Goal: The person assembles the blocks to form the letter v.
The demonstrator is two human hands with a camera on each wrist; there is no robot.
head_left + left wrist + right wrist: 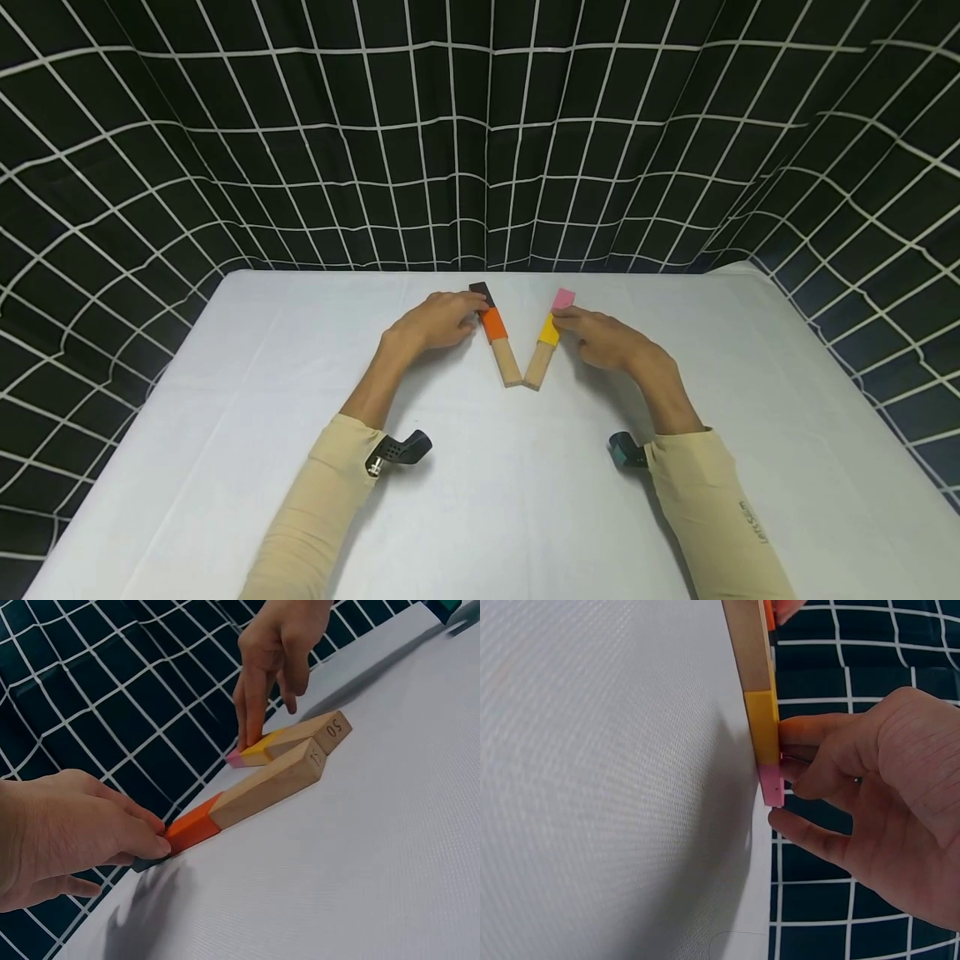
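Two slim wooden blocks lie on the white tabletop in a V, bare ends together toward the person. The left block [506, 361] has a black far end and an orange band beside bare wood. Pink at its far end, then yellow, the right block [538, 365] mirrors it. My left hand [441, 320] touches the left block around the black and orange parts with its fingertips, thumb off to the side. On the right block, fingertips of my right hand [609, 340] rest around the pink and yellow parts. Dark numbers mark both bare ends in the left wrist view.
A white cloth covers the table [480, 500]. Behind and beside it hangs a black curtain [480, 150] with a white grid. Each beige sleeve [322, 500] has a dark wrist camera mount [405, 448] at the cuff.
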